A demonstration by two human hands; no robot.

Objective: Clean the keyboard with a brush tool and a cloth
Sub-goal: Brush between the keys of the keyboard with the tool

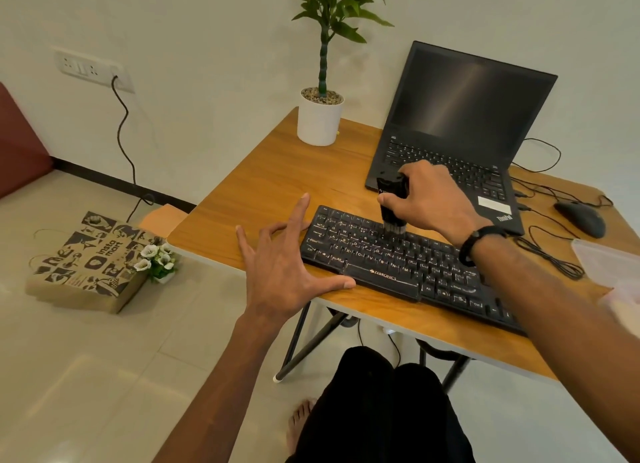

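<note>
White wall (pixel 207 29), tiled floor (pixel 104 376), wooden table (pixel 277 178).

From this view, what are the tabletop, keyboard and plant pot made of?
Tabletop: wood or wood-look laminate, going by the orange grain; smooth, low sheen.
Keyboard: black plastic, matte, printed white legends.
Plant pot: plain white, smooth; ceramic or plastic, cannot tell which.

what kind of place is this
Probably a home workspace: a small folding wooden table carries an open laptop, a mouse and a potted plant, and a shopping bag lies on the tiled floor.
</note>
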